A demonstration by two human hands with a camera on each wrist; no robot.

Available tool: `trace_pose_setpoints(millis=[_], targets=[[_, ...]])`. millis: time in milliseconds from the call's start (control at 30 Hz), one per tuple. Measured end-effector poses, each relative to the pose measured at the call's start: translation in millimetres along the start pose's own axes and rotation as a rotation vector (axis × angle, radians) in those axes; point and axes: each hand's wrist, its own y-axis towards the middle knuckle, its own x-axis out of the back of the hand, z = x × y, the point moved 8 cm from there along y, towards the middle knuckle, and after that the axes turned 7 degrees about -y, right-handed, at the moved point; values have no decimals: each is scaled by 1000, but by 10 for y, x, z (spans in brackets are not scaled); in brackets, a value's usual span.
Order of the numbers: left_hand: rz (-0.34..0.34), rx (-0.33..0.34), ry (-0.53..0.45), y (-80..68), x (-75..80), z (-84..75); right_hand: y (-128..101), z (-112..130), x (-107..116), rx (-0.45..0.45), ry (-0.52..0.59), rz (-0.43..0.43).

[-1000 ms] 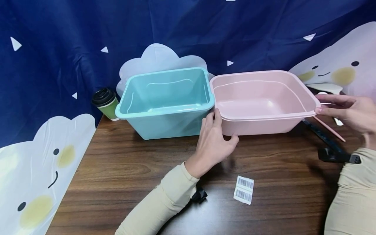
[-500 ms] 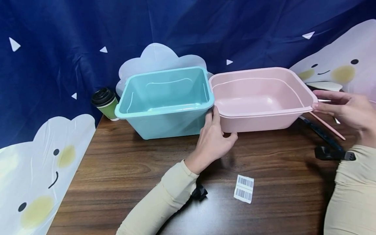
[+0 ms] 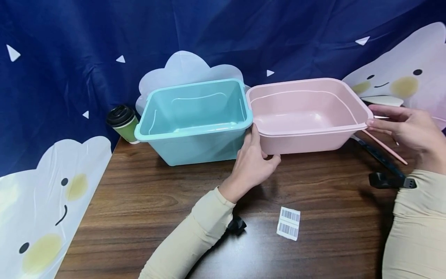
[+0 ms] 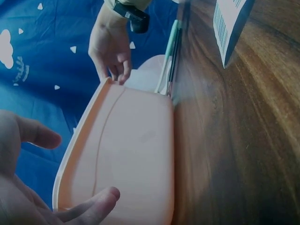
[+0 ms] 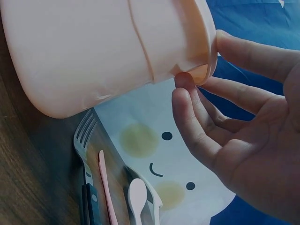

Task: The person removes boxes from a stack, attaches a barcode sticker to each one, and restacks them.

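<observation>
1. While the right hand (image 3: 414, 131) pinches the pink bin (image 3: 303, 145), between both hands, by its rim, hold it level.
2. The left hand (image 3: 249, 164), fingers extended, lies at the other end: steady lightly, minding the blue bin (image 3: 195, 149) alongside.

A barcode label (image 3: 288, 223) lies on a wooden table (image 3: 139, 197); beyond it to the left stands a black-lidded green cup (image 3: 127, 127); beyond it to the right lie a fork (image 5: 83, 145), a pink utensil (image 5: 106, 180) and a pale spoon (image 5: 138, 197); behind it hangs blue cloud-print cloth (image 3: 209, 29).
</observation>
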Motion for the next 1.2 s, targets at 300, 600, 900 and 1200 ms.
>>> trace_pose_setpoints(millis=[300, 600, 900, 1200], targets=[[24, 19, 17, 4, 23, 6, 15, 49, 1, 36, -98, -45], [42, 15, 149, -108, 174, -99, 1, 236, 22, 133, -45, -130], [53, -86, 242, -236, 341, -210, -216, 619, -21, 325, 203, -197], [335, -268, 382, -452, 54, -188, -449, 1064, -308, 537, 406, -210]])
